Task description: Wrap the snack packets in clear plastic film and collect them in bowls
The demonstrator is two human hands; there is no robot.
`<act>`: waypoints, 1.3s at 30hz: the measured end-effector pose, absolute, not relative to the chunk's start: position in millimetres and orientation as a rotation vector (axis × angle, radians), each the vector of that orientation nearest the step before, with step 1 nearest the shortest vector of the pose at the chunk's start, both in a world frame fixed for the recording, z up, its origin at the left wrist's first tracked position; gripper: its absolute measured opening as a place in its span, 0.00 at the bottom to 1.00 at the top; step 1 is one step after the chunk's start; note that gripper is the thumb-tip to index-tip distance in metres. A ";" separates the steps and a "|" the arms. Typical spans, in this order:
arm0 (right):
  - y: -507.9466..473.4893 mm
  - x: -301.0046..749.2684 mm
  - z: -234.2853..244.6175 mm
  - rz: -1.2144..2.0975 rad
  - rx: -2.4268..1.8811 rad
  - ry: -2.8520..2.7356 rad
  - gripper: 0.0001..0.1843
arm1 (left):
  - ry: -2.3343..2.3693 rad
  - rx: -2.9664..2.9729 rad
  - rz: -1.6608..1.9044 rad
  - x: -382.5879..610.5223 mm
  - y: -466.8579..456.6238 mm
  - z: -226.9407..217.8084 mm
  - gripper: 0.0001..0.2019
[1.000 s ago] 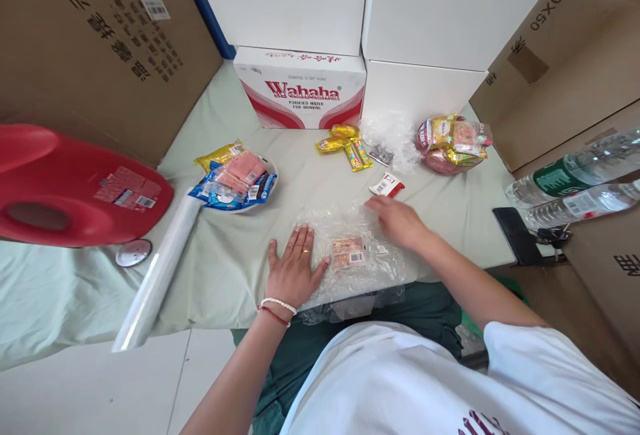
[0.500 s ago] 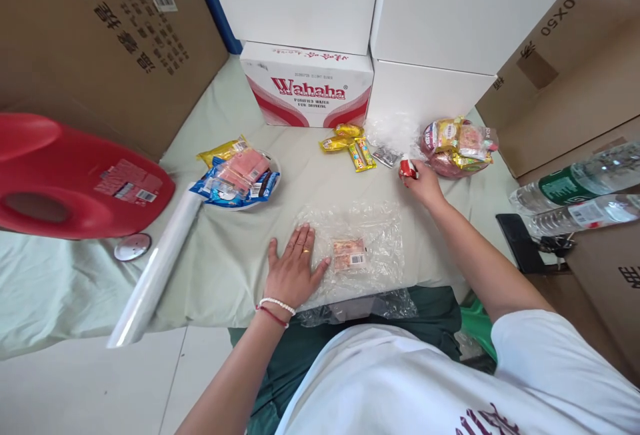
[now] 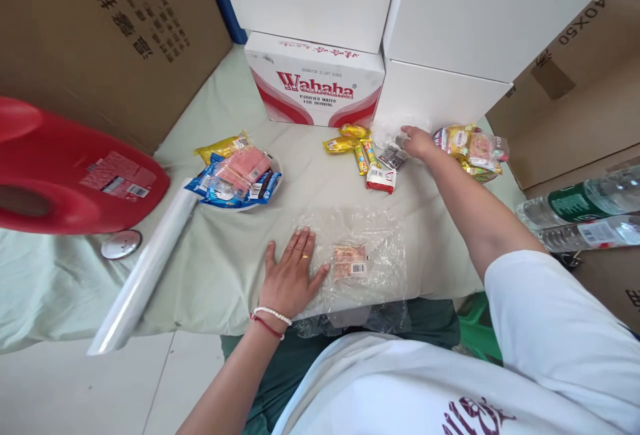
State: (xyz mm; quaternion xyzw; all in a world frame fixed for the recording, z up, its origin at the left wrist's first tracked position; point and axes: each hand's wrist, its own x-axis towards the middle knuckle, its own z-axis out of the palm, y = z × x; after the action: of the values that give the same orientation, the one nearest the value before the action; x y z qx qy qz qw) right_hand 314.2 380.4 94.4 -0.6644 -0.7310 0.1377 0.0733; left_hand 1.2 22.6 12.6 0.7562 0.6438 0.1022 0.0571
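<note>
My left hand [image 3: 290,271] lies flat with fingers spread, pressing the left edge of a clear plastic sheet [image 3: 385,248]. A pinkish-orange snack packet [image 3: 349,262] with a barcode sits on that sheet. My right hand [image 3: 416,142] reaches to a crumpled wad of clear plastic [image 3: 387,131] in front of the white boxes; its visible fingers are apart, and the rest are hidden. Just left of it lie a dark packet [image 3: 393,157], a red-and-white packet [image 3: 381,179], small yellow candy packets [image 3: 367,155] and larger yellow-wrapped snacks [image 3: 341,145].
A plate [image 3: 277,195] of blue, pink and yellow snacks is at the left, and a bowl of snack packets [image 3: 473,148] at the right. A plastic film roll [image 3: 145,275], red jug [image 3: 75,168], round lid [image 3: 121,244], Wahaha carton [image 3: 315,85] and water bottles [image 3: 580,205] surround the work area.
My right hand has let go of the red-and-white packet, which now lies beside the yellow candies, and has moved back to the crumpled plastic. My left hand stays on the sheet.
</note>
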 end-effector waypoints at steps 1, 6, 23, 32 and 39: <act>386.1 315.8 96.6 0.413 -1.993 -2.199 0.29 | 1.952 2.289 0.309 1.2 22.6 12.9 0.35; 383.2 314.7 93.1 0.372 -2.020 -2.236 0.20 | 1.943 2.283 0.321 1.3 22.6 13.5 0.35; 303.8 308.5 101.7 0.119 -1.937 -2.383 0.21 | 1.969 2.285 0.268 3.4 23.1 13.0 0.36; 163.6 293.9 102.8 0.753 -0.604 -2.383 0.19 | 1.961 2.267 0.269 3.9 23.7 14.3 0.37; 126.3 286.2 57.3 0.858 -0.576 -2.756 0.25 | 1.950 2.269 0.293 4.6 23.3 15.0 0.34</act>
State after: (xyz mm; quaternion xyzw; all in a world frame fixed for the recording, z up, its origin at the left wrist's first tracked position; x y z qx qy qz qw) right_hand 286.2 126.3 57.3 -0.1947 -0.9317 0.2902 0.0989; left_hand 4.6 23.3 15.0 0.7530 0.6472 0.0971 0.0677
